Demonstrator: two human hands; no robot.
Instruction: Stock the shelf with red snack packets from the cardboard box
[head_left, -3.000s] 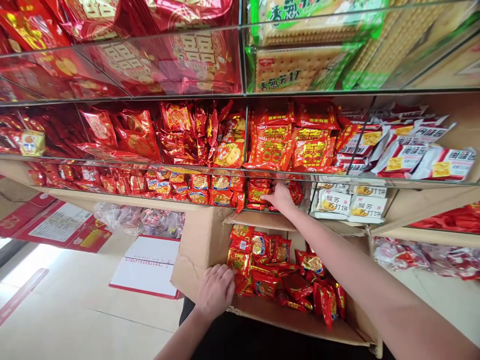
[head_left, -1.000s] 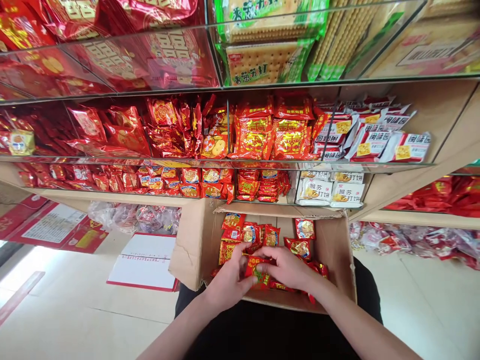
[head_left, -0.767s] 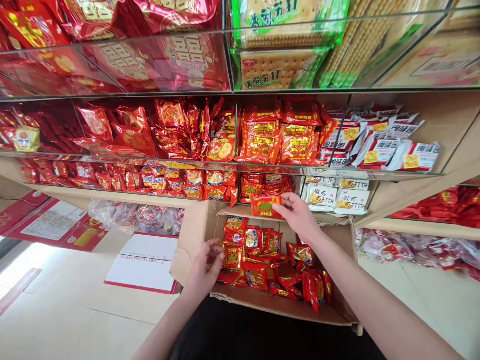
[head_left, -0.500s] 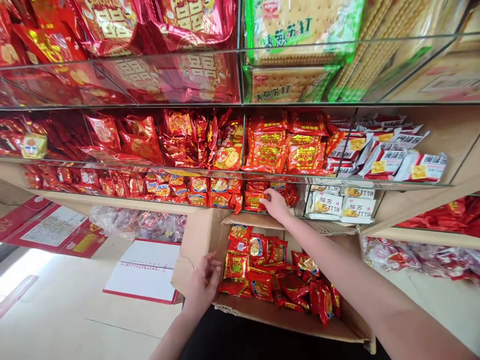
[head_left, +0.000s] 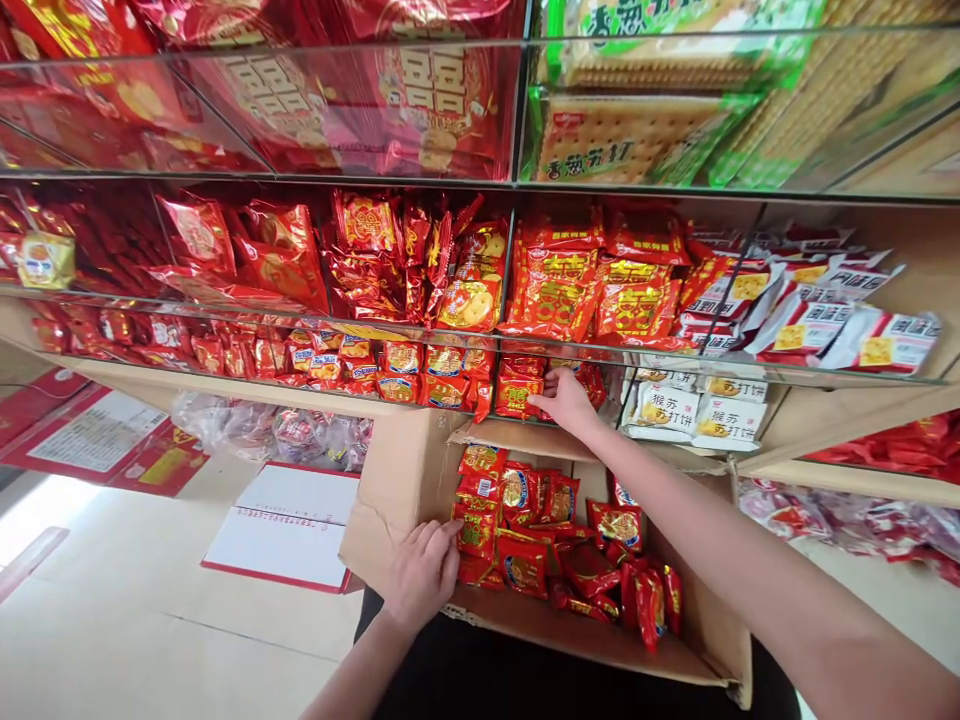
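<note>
My right hand (head_left: 568,402) reaches into the low shelf bin, thumb and forefinger closed on the right edge of a red snack packet (head_left: 517,396) with gold-green print. More red packets are partly hidden behind that hand. My left hand (head_left: 424,572) is at the left side of an open cardboard box (head_left: 600,648). Its forefinger stretches out to the edge of a red packet with a green-gold emblem (head_left: 475,532), while the other fingers are loosely bent and hold nothing visible. Several small red packets (head_left: 523,565) lie loose inside the box.
White cracker packets (head_left: 664,408) stand right of the right hand. Above runs a glass-fronted shelf (head_left: 450,335) with red and white snack packs, then large green cracker packs (head_left: 600,140). A white-and-red carton (head_left: 281,525) lies on the floor at left, near clear bags (head_left: 300,430).
My left hand has moved from the box's side flap to a packet inside, forefinger extended. The right hand stays at the same shelf packet. The view has shifted slightly.
</note>
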